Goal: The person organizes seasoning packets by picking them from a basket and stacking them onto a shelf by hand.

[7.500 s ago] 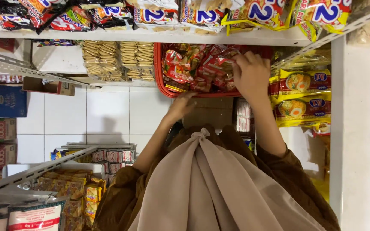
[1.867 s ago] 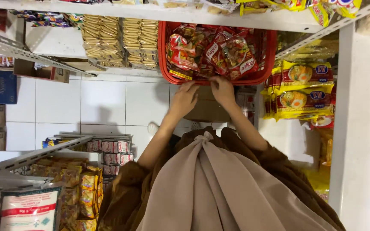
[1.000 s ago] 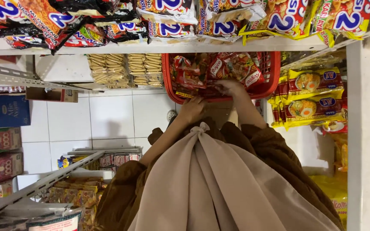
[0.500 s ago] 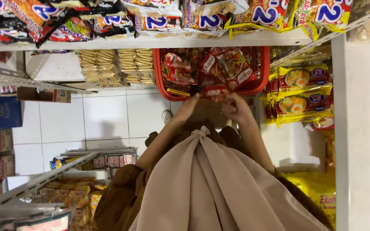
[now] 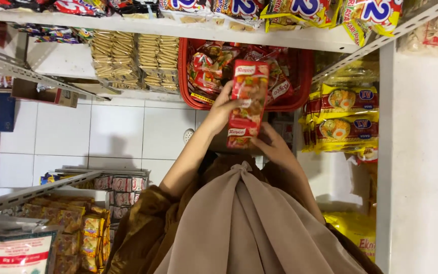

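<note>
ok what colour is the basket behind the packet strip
Red, a plastic basket with openwork sides, full of sachets. It shows best in the head view, behind the strip both hands hold.

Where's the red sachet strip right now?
Head view, centre: the red sachet strip hangs between both hands, left hand on its edge and right hand at its lower end, just in front of the red basket.

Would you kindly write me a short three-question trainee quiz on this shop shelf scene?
1. True or false: both hands hold the red sachet strip.
2. Multiple choice: the red basket behind the strip holds A) bottles, B) red packets, C) fruit.
3. Fill in: the floor is covered in white ____.

Key:
1. True; the left hand grips its side and the right hand its lower end.
2. B.
3. Tiles.
</note>
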